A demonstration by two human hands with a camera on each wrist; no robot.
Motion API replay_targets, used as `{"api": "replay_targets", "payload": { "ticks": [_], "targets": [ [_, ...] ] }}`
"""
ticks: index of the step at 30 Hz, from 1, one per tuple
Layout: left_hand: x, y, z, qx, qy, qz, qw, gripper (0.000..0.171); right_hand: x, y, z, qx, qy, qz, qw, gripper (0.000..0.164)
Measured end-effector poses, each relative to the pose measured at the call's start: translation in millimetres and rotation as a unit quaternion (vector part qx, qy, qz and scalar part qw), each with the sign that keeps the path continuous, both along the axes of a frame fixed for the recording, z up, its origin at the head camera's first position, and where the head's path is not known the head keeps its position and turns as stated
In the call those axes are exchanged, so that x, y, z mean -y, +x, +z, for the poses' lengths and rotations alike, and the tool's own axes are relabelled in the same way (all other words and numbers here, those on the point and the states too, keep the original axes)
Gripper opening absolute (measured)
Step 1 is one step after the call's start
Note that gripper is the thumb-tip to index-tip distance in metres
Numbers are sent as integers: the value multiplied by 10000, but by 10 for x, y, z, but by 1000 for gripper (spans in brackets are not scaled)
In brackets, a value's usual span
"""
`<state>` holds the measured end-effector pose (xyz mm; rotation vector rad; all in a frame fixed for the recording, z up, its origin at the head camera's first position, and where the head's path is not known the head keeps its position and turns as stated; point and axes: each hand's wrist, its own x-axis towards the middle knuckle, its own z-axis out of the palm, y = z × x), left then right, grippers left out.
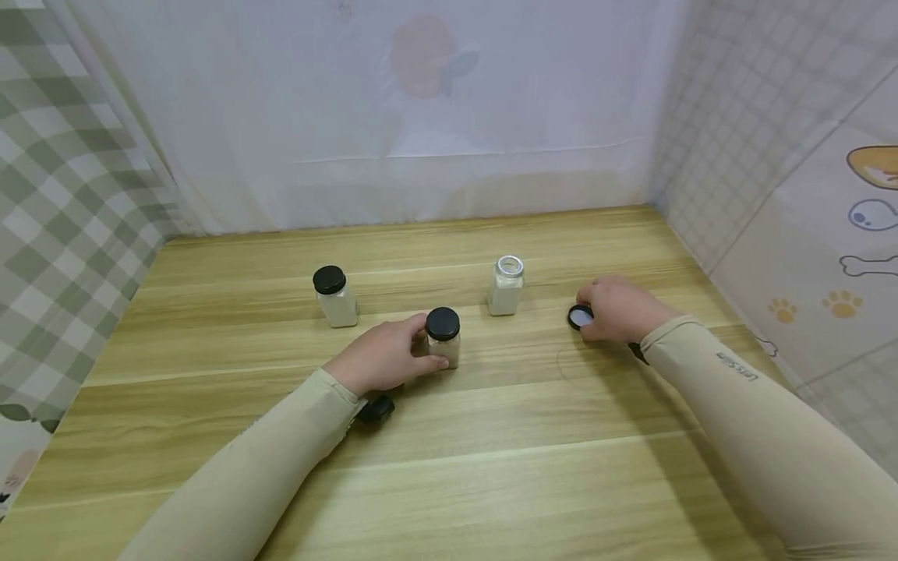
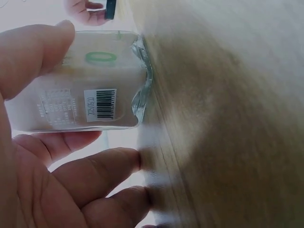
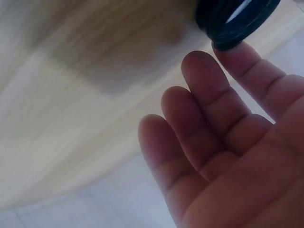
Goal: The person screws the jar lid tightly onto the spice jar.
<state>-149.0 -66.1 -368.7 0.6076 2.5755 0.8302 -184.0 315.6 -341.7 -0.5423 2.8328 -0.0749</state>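
Note:
My left hand (image 1: 384, 354) grips a small square glass jar (image 1: 452, 352) with a black screw lid (image 1: 443, 323) between thumb and forefinger. In the left wrist view this jar (image 2: 102, 104) shows a barcode label and stands with its base at the wooden table. To the right, my right hand (image 1: 620, 310) pinches a loose black lid (image 1: 580, 316), its pale inner side facing up. The right wrist view has that lid (image 3: 237, 23) at the forefinger's tip, the other fingers held away from it. An uncapped jar (image 1: 506, 292) with white contents stands between the hands, farther back.
Another jar (image 1: 340, 305) with a black lid and white contents stands at the back left. The wooden table (image 1: 491, 467) meets a white cloth backdrop (image 1: 316, 117) behind and a patterned cloth (image 1: 793, 234) on the right. A green checked cloth (image 1: 77, 140) hangs on the left.

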Motion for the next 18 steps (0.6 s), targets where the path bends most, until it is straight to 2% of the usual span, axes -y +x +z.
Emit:
{"api": "replay_targets", "payload": {
  "ticks": [8,11,15,18],
  "targets": [
    [7,-16,17,128,-144,-143,9997,47,-13,-9,-36,-9,-1,132,9999,21],
    [33,-24,68,226,-185,-228,9993,59,-13,-3,-27,9,-19,118,9999,22],
    [78,-56,189,416,60,-243,9988,79,-5,1,-18,-7,-34,112,9999,24],
    [90,-105,308,386,463,-185,9980,76,10,-3,-17,-25,-22,82,10000,25]
  ]
}}
